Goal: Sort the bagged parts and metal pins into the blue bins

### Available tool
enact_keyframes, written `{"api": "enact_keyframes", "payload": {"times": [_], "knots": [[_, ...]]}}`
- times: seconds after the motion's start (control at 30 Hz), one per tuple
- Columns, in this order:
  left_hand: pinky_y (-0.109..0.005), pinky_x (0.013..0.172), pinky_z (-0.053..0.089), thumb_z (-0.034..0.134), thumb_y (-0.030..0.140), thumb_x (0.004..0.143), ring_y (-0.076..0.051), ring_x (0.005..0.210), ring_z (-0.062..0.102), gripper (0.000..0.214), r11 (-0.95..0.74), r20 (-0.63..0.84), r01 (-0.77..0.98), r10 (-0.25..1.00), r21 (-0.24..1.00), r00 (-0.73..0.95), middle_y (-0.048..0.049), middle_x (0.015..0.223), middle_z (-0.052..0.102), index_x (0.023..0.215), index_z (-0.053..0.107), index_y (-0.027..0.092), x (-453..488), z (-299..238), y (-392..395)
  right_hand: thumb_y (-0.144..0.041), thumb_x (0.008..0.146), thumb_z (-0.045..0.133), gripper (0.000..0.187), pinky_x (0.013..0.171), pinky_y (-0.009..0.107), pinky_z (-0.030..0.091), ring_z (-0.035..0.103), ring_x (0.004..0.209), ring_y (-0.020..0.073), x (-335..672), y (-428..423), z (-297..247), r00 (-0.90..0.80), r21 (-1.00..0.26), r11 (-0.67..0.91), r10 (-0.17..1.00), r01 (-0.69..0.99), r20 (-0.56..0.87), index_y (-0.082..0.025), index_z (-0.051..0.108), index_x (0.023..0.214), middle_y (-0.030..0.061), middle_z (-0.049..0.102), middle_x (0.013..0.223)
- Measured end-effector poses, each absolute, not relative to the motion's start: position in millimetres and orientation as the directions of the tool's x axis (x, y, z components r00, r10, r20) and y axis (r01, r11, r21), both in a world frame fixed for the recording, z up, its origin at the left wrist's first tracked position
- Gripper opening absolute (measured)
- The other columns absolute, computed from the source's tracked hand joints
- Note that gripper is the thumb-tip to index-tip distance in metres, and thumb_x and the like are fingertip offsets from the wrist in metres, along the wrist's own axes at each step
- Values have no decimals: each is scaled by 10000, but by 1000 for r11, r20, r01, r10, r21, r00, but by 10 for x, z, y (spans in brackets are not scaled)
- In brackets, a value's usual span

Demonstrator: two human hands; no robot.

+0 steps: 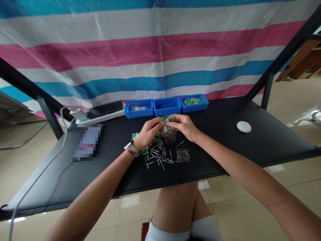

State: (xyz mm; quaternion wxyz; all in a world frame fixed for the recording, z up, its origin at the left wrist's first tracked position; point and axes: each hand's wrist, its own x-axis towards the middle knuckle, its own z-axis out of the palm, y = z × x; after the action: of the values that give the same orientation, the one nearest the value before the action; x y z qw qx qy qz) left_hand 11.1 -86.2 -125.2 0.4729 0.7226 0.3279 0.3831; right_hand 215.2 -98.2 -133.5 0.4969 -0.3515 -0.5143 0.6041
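My left hand (149, 130) and my right hand (186, 127) pinch a small plastic bag (167, 119) between thumbs and fingers, just above the table. The bag is clear with a greenish tint; its contents are too small to make out. Under and beside my left hand lie green plastic bags (151, 147), partly hidden by it. A loose pile of pop rivets (157, 155) spreads on the black table in front of them, and a single rivet (180, 144) lies apart. Nearby rests a clear bag (183, 155) with a few thin pieces inside.
Three blue bins stand along the back: the left bin (139, 113) holds clear bags, the middle bin (167, 110) shows nothing inside, the right bin (195, 107) holds green bags. A phone (106, 109) lies on a white power strip (100, 119). A white mouse-like object (243, 127) sits right.
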Motion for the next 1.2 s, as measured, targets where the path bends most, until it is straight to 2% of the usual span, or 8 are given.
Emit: {"api": "enact_keyframes", "payload": {"times": [0.3,0.47,0.67,0.73,0.8,0.9,1.03,1.2], "knots": [[-345,771,579,709,463,943,-200,769,676,309,-163,142,-7,839,987,525,-65,868,725,899,689,158,124,-1231,-886,-400,702,943,326,683,328,610,710,737,183,2176,-954,-1309,-289,-952,-60,957,-299,31,-173,794,883,45,776,829],[-343,775,576,680,421,955,-195,750,680,268,-167,140,2,832,986,537,-52,828,711,887,677,162,125,-1229,-901,-349,679,949,324,707,328,635,718,771,185,2209,-948,-1284,-333,-951,-111,943,-288,-9,-175,771,886,35,767,844],[-305,703,531,588,384,1008,-182,718,654,258,-317,248,31,795,948,554,-34,772,683,960,700,157,80,-1159,-908,-395,757,886,313,720,368,672,739,825,208,2398,-808,-1275,-175,-978,94,976,-189,128,-197,765,966,43,778,928],[-297,688,519,589,387,1012,-179,715,646,263,-349,271,45,796,936,542,-31,766,679,988,705,152,70,-1132,-914,-417,814,833,278,757,405,684,760,853,237,2570,-688,-1271,12,-955,296,955,-33,296,-201,772,978,54,787,930],[-292,687,513,600,386,1008,-175,715,640,260,-363,273,66,796,929,540,-32,763,682,977,703,149,68,-1116,-924,-395,894,756,239,839,435,682,775,936,267,2771,-555,-1249,164,-842,467,839,272,518,-204,802,1029,83,811,1016],[-283,684,506,622,386,995,-168,710,631,250,-371,259,89,783,925,565,-28,759,683,960,695,149,80,-1120,-943,-257,992,606,327,1053,466,618,749,1175,296,3029,-372,-1204,98,-579,515,689,632,719,-199,813,1239,125,795,1276],[-271,662,496,639,376,973,-158,694,623,233,-369,239,121,785,921,572,-22,751,677,941,691,152,102,-1155,-953,-106,974,503,465,1176,520,532,670,1343,328,3174,-209,-1255,-60,-372,375,769,849,636,-176,796,1328,137,697,1487],[-269,650,498,653,368,950,-156,681,618,218,-361,235,126,795,924,560,-22,743,668,917,694,157,112,-1149,-953,-148,972,485,530,1279,587,383,545,1488,346,3184,-201,-1430,-226,-228,371,845,900,484,-117,709,1451,151,609,1587]]}}
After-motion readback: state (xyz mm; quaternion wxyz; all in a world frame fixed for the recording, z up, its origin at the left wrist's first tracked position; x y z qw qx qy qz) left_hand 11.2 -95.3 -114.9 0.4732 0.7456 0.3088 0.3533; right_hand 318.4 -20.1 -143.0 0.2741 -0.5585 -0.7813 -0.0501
